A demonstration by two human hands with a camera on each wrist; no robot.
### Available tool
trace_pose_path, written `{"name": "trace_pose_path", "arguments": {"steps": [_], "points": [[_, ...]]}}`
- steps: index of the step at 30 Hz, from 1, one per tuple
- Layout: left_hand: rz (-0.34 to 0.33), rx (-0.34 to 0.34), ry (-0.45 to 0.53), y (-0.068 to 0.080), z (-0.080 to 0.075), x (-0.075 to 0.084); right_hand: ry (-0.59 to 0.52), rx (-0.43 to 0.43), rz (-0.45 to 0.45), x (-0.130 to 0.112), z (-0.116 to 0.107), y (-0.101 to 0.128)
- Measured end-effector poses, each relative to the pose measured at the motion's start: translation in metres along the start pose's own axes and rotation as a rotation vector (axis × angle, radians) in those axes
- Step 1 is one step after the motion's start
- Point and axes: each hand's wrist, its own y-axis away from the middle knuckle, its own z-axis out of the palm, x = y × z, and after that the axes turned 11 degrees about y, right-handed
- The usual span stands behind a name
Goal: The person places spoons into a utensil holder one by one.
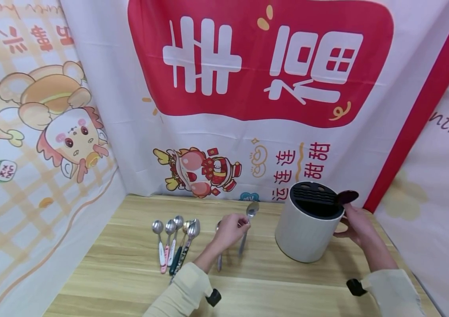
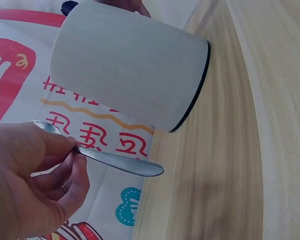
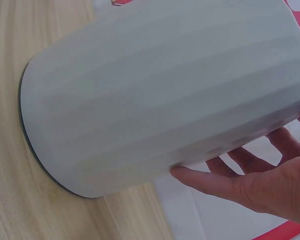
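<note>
A printed cloth backdrop [image 1: 248,145] fills the upper part of the head view; its big red panel carries 2 large white Chinese characters that appear upside down, and lower down, right of centre, smaller red characters read 连连 and 甜甜. At the far right edge, partial Latin script reads "ntic". A cartoon dragon figure sits at the left of the frame, and a smaller one low in the centre.

Below it, the wooden tabletop [image 1: 129,268] spans the lower half of the frame. Right of centre stands the white cylindrical holder [image 1: 307,231] with a black slotted insert on top; no label is readable on it.

The right hand [image 1: 354,223] is at the holder's right side. In the right wrist view its fingers [image 3: 210,181] are nearly straight and pressed against the holder's wall near the top rim, the thumb touching the side; it steadies the holder rather than wrapping it.

The left hand [image 1: 230,229], centre of the frame, pinches a steel spoon [image 1: 248,220] by the handle between thumb and curled fingers [image 2: 75,175], bowl pointing up toward the backdrop, just left of the holder and clear of it.

At lower left of centre, 5 spoons [image 1: 174,240] with coloured handles lie side by side on the tabletop.
</note>
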Motion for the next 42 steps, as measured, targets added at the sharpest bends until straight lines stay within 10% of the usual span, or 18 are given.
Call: {"name": "trace_pose_path", "arguments": {"steps": [42], "points": [[0.296,0.086,0.060,-0.038,0.019,0.134,-0.024,-0.013,-0.036,0.005,-0.003,-0.004]]}}
